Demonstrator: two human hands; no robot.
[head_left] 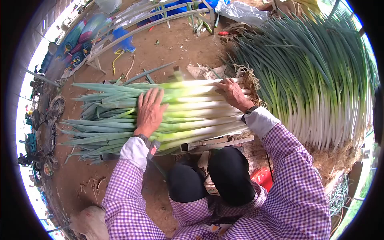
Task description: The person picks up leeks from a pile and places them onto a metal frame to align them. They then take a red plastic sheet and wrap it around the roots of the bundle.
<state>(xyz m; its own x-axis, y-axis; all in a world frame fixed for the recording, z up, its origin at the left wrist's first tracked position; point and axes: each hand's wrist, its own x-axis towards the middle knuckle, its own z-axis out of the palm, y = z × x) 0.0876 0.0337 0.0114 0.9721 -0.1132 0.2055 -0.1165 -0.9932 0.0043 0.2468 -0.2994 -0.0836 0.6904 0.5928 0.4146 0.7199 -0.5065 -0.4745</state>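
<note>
A layer of long leeks (196,108) lies crosswise before me, green leaves to the left and white stems with roots to the right. My left hand (150,109) rests on them with fingers spread, where the leaves turn pale green. Near the root end, my right hand (233,94) lies over the white stems with its fingers stretched across the upper ones. Neither hand is wrapped round a single stalk. The leeks rest on a low frame, whose metal tube end (185,147) shows at the near edge.
A large heap of leeks (308,80) stands on the right, roots toward me. A wooden rack (152,26) is at the back, with blue plastic (123,39) hanging from it. My covered knees (231,176) are close below the frame. A red bag (263,178) sits beside them.
</note>
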